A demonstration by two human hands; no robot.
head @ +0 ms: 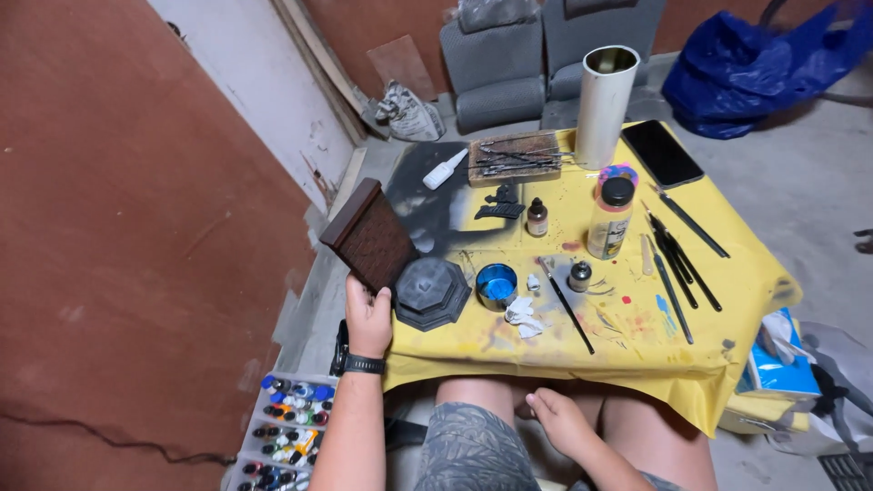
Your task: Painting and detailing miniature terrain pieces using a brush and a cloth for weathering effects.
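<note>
At the far left, on the floor, a tray of small paint bottles (289,427) shows coloured caps in rows. Just above it the left hand (368,318), a dark watch (364,365) on its wrist, has its fingers curled closed around the lower edge of a dark brown carved block (369,235), thumb on the near face. The block is held up, tilted, over the left edge of the yellow-covered table (727,300); its face is textured and its top has a stepped, moulded rim. Just beside the hand, on the table, sits a dark grey octagonal base (430,292), close to the block's lower corner, though contact cannot be judged. To the right stand a small blue-filled cup (496,285), a crumpled white wipe (523,315) and a thin black brush (566,304). Lower down, the right hand (561,420) rests on the person's lap, fingers loosely bent, holding nothing. Farther right lie more dark brushes (677,264), with a white tube (605,105) standing behind.
</note>
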